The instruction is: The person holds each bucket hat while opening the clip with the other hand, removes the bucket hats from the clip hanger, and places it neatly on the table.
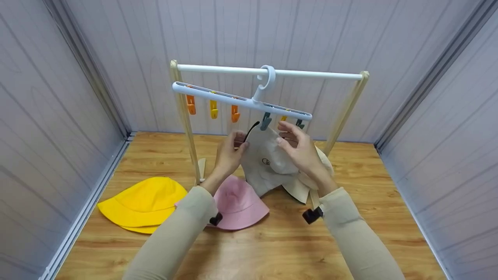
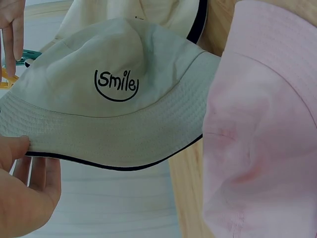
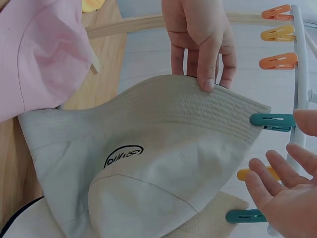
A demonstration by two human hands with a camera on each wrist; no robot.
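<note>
A light grey bucket hat with a "Smile" print and dark edging hangs by its brim from a dark green clip on the hanger. My left hand pinches the brim between thumb and fingers, left of that clip. On the other side, my right hand stands beside the clip with its fingers apart and nothing between them. Behind the grey hat, a cream bucket hat hangs from another green clip. A yellow clip sits between the two green ones, partly hidden by my right fingers.
The pale clip hanger tilts down rightward from the white rod of a wooden-legged rack. Orange clips and a yellow clip dangle at its left. A yellow hat and pink hat lie on the wood-patterned surface.
</note>
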